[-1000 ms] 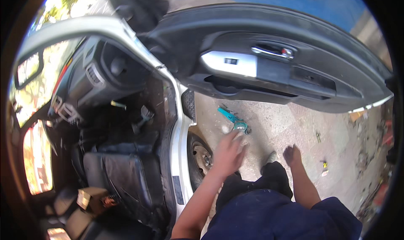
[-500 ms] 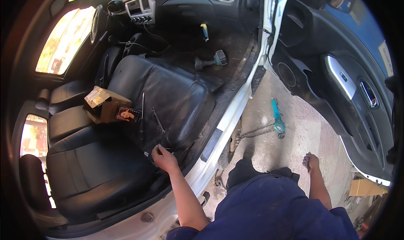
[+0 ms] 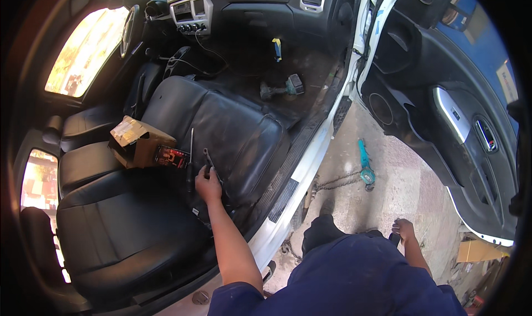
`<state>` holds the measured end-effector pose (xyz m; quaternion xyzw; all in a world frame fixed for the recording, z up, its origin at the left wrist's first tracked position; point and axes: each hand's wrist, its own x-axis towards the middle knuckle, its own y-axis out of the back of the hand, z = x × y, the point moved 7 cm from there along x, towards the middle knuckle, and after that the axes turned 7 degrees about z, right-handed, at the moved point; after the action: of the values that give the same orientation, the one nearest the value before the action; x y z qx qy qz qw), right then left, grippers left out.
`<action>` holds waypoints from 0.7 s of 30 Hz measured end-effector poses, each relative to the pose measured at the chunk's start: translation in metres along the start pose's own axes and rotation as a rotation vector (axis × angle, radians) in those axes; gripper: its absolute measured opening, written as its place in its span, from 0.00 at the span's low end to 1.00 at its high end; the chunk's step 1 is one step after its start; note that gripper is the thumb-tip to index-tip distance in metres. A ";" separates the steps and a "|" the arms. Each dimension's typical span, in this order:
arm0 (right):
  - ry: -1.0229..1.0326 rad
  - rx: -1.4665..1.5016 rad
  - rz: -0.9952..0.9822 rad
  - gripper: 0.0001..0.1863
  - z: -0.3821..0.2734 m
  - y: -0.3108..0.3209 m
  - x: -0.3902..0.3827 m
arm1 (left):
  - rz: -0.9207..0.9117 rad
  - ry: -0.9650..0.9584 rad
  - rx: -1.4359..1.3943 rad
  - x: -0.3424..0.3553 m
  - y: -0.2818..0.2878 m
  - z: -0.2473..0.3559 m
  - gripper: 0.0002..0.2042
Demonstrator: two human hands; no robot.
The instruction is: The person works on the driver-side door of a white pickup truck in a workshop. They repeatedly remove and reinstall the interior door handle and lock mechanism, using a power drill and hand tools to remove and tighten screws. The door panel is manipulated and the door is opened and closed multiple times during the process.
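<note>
My left hand (image 3: 209, 184) reaches over the black passenger seat, its bent fingers somewhat apart at a metal wrench-like tool (image 3: 207, 156) that lies on the cushion. Whether they grip it is not clear. Beside that tool lies a screwdriver-like tool (image 3: 190, 174) with a thin bright shaft and a dark handle. An open cardboard box (image 3: 145, 149) rests on the seat to the left, with a small dark printed box (image 3: 172, 157) against it. Low at my right side, my right hand (image 3: 405, 229) is closed on a short black object (image 3: 394, 238) whose kind I cannot make out.
A cordless power tool (image 3: 282, 87) and a blue-and-yellow item (image 3: 277, 49) lie in the footwell. Outside, a teal chain hoist (image 3: 366, 169) with its chain lies on the ground. The open car door (image 3: 443, 133) stands to the right; the white sill (image 3: 288, 191) runs between seat and ground.
My left hand has moved forward and left from the seat's near edge to the wrench-like tool. My right hand has turned, and a black object now shows below its fingers.
</note>
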<state>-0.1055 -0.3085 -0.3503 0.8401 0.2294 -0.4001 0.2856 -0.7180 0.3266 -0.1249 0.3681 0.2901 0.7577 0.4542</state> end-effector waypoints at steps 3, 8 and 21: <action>-0.036 -0.002 0.083 0.14 0.031 0.024 -0.010 | 0.059 0.017 -0.110 0.012 -0.007 -0.006 0.18; -0.149 0.103 0.112 0.10 0.056 0.037 -0.024 | 0.168 0.080 -0.257 0.031 -0.009 -0.041 0.16; 0.680 0.114 -0.119 0.20 -0.222 -0.060 -0.152 | -1.177 0.523 -1.336 -0.224 -0.057 0.273 0.09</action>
<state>-0.1099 -0.1408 -0.1313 0.9250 0.3373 -0.1254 0.1216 -0.3953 0.1771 -0.0820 -0.3590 0.0268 0.4740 0.8035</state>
